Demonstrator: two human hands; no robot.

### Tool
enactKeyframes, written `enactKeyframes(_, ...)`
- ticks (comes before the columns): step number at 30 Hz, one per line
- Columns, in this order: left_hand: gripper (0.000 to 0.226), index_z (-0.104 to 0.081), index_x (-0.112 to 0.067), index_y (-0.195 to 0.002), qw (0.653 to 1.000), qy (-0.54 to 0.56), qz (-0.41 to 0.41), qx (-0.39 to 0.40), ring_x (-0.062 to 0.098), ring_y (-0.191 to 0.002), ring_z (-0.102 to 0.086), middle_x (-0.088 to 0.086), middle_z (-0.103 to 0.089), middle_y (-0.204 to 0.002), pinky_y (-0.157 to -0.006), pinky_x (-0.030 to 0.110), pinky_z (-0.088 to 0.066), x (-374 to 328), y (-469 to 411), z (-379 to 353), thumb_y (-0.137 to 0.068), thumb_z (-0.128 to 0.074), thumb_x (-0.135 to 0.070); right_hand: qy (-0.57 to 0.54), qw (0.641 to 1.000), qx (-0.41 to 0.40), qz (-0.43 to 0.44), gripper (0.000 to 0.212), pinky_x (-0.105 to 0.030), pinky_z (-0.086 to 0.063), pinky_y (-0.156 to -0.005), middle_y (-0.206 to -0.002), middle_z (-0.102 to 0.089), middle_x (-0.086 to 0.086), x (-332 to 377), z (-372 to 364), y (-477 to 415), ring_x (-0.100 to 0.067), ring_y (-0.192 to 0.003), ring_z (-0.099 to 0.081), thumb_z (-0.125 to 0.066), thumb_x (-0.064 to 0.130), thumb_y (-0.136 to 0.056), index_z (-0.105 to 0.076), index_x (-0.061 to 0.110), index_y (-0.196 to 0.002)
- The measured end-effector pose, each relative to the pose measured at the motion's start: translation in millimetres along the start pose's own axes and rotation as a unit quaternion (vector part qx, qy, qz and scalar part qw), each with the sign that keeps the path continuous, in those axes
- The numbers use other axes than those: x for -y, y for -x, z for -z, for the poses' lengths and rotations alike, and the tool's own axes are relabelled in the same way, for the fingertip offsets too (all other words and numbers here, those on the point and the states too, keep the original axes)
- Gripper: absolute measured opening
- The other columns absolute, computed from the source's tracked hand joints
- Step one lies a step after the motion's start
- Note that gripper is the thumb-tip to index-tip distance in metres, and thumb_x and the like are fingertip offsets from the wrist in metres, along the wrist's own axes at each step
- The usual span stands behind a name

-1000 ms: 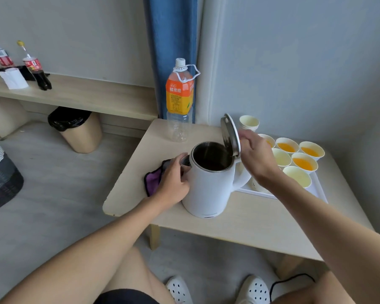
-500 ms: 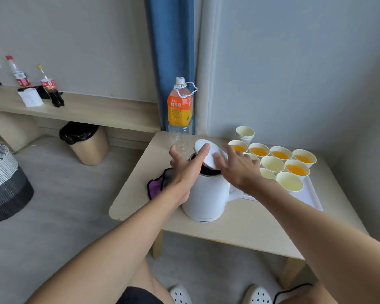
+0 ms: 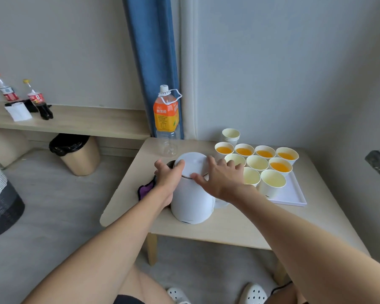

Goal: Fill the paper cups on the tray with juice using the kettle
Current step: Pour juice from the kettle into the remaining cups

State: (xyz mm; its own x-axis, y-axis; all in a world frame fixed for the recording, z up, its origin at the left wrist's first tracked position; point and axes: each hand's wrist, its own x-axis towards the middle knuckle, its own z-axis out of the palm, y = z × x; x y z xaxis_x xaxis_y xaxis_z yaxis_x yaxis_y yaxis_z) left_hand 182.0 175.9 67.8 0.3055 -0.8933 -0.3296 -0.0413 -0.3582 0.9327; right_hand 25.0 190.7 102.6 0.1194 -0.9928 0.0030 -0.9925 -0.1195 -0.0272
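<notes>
A purple cloth [image 3: 144,191] is lying on the tabletop [image 3: 239,227]. A bin [image 3: 81,160] is sitting on the floor [image 3: 53,216] below a shelf [image 3: 86,122].

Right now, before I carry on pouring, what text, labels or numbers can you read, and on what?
"鮮果橙": orange label of the juice bottle; the fine print below is too small.
Red labels on the red-capped bottle and the yellow-capped cola bottle: blurred, unreadable.
Kettle and paper cups: no text I can read.
</notes>
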Motion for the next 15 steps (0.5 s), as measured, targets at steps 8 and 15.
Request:
enactKeyframes(8, 0.038, -0.063, -0.019, -0.098, 0.998, 0.034, 0.025, -0.046, 0.022, -0.094, -0.063, 0.000, -0.070, -0.107, -0.081, 0.033, -0.053, 18, 22, 0, -0.097, -0.039, -0.047, -0.143, 0.988, 0.050, -0.002, 0.061, -0.043, -0.042, -0.089, -0.116, -0.061, -0.006, -20, 1, -2, -0.030, -0.113, -0.057, -0.071, 0.054, -0.079, -0.049, 0.013, -0.119)
enactKeyframes(15, 0.045, -0.072, -0.027, -0.116, 1.000, 0.017, 0.023, 0.004, 0.019, -0.107, -0.066, -0.001, -0.074, -0.117, -0.073, 0.028, -0.048, 26, 18, -4, -0.105, -0.032, -0.045, -0.430, 0.899, 0.056, -0.064, 0.034, -0.030, -0.041, -0.063, -0.088, -0.059, -0.005, -30, -7, 4, -0.023, -0.079, -0.052, -0.084, 0.014, -0.072, -0.053, 0.013, -0.086)
